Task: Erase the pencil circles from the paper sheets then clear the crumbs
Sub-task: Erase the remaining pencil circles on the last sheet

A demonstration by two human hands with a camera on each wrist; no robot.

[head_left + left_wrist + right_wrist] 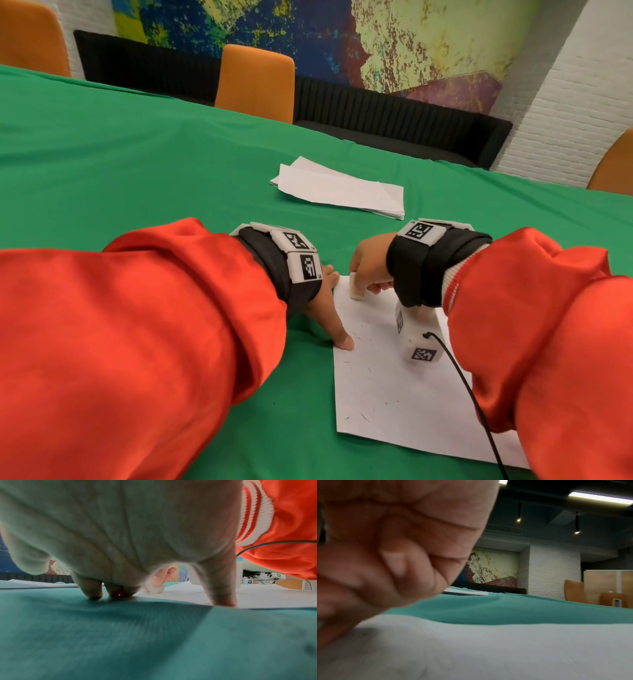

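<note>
Left side: we see our left hand set down on the green tabletop at the left edge of the paper sheet. Its fingers are spread apart and fairly straight; the thumb presses the sheet's left margin, while the other fingertips rest on the cloth just beside the sheet's far left corner. The hand holds nothing.

Centre: the sheet lies flat near the tabletop's near edge. Dark eraser crumbs are scattered over its left half and toward its near edge; a few specks lie on the cloth beside it. We cannot make out any pencil circles.

Right of centre: our right hand has its fingers curled together, pinching a white eraser. The eraser's lower end touches the sheet near the far left corner, close to our left fingertips. In the right wrist view the eraser is hidden behind the hand.

Farther toward the middle of the tabletop, well apart from the hands, lies a loose stack of paper sheets. Orange chairs stand along the far edge.
</note>
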